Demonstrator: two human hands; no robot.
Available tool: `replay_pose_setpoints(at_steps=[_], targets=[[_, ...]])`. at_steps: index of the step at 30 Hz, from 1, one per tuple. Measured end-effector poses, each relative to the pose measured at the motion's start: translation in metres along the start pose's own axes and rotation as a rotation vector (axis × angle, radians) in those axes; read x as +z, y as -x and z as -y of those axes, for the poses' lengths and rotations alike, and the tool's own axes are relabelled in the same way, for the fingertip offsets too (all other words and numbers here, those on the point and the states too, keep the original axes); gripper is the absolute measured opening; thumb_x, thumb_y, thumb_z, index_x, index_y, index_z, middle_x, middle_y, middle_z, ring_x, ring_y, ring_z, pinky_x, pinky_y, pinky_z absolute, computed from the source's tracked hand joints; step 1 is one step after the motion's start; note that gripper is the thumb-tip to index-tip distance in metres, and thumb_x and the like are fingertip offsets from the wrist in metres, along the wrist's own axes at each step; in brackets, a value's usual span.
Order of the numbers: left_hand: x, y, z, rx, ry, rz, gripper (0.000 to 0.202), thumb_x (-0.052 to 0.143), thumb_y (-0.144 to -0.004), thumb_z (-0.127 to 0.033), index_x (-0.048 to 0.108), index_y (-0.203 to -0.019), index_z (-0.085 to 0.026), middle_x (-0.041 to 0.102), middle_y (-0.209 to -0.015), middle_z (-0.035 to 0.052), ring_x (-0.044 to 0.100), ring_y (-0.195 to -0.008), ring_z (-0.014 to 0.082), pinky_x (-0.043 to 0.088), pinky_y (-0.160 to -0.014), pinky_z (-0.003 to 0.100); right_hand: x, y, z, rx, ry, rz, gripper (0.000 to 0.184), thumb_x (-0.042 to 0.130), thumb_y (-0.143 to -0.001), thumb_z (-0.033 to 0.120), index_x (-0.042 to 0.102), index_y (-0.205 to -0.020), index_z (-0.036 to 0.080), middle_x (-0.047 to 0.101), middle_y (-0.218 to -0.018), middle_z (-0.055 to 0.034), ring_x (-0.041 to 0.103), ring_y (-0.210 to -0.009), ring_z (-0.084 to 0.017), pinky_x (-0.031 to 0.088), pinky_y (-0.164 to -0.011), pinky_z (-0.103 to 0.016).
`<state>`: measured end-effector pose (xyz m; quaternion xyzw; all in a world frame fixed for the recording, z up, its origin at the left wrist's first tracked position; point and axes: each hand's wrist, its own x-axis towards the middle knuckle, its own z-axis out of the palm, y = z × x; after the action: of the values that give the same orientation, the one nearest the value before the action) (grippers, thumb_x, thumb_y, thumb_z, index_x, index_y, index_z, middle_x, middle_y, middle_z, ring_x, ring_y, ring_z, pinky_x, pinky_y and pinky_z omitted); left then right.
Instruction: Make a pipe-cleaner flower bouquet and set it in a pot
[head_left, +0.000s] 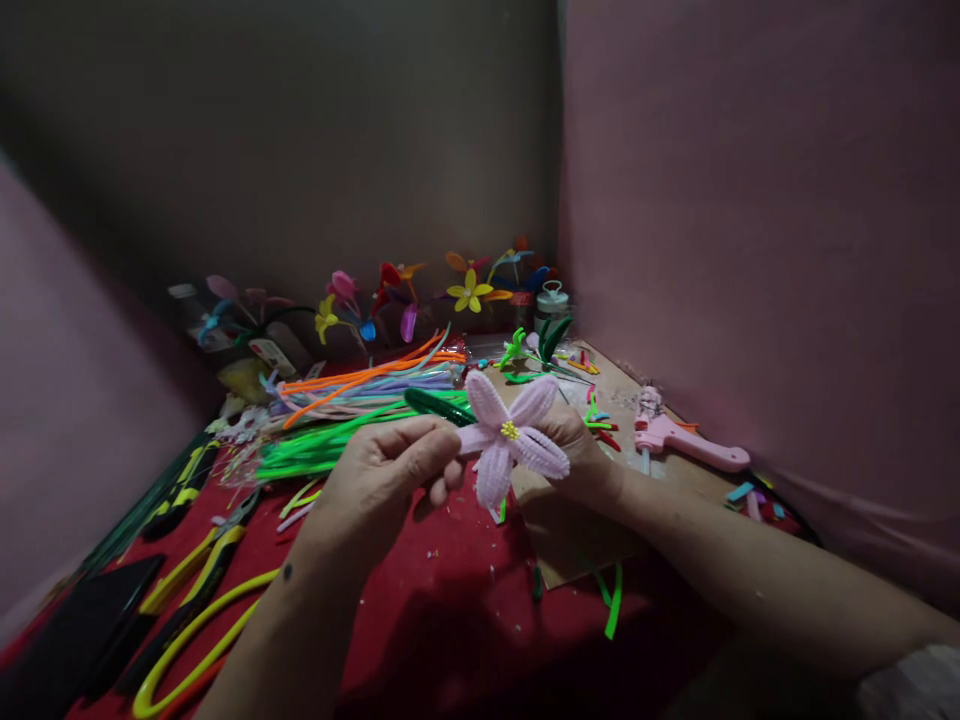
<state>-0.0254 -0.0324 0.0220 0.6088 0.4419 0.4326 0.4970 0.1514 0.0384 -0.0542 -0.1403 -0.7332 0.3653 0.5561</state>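
A pale pink pipe-cleaner flower (491, 405) with a yellow centre (510, 430) faces me above the table. My left hand (390, 465) pinches its left petal between thumb and fingers. Behind the right-hand petals, my right hand (589, 455) is closed at the back of the flower; the petals hide its fingertips. A dark green pipe-cleaner leaf (437, 405) shows just above my left fingers, and whether it joins the flower I cannot tell.
Bundled green pipe cleaners (300, 455) and orange ones (360, 370) lie behind my left hand. Pliers (202, 560) rest at left, a pink glue gun (690, 442) on a board (555, 530) at right. Finished flowers (469, 292) stand along the back wall.
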Motion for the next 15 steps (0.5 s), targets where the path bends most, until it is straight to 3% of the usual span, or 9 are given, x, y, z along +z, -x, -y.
replay_pose_setpoints(at_steps=[4, 9, 15], targets=[[0.0057, 0.0033, -0.0075, -0.110, -0.043, -0.018, 0.035, 0.061, -0.076, -0.045, 0.057, -0.059, -0.015, 0.048, -0.047, -0.0022, 0.036, -0.039, 0.0052, 0.022, -0.036, 0.018, 0.0001, -0.0009, 0.0039, -0.007, 0.036, 0.013, 0.011, 0.062, -0.078, 0.025, 0.070, -0.075, 0.018, 0.063, -0.066, 0.0004, 0.055, -0.059, -0.010, 0.048, -0.059, -0.023], [0.0041, 0.0024, -0.0107, -0.099, -0.059, -0.002, 0.039, 0.063, -0.075, -0.042, 0.048, -0.050, -0.015, 0.039, -0.043, -0.0039, 0.028, -0.039, 0.0036, 0.018, -0.037, 0.018, -0.0003, -0.0011, 0.0048, 0.001, 0.116, 0.021, 0.016, 0.059, -0.079, 0.027, 0.068, -0.069, 0.017, 0.062, -0.063, 0.0003, 0.052, -0.057, -0.009, 0.047, -0.057, -0.023], [-0.0015, 0.0017, -0.0090, -0.110, 0.036, 0.063, 0.040, 0.065, -0.073, -0.041, 0.049, -0.048, -0.014, 0.038, -0.041, -0.0034, 0.027, -0.037, 0.0030, 0.015, -0.036, 0.018, 0.0014, 0.0002, 0.0068, 0.085, 0.097, 0.057, 0.022, 0.054, -0.079, 0.024, 0.062, -0.060, 0.016, 0.057, -0.056, 0.0013, 0.046, -0.050, -0.008, 0.042, -0.050, -0.021]])
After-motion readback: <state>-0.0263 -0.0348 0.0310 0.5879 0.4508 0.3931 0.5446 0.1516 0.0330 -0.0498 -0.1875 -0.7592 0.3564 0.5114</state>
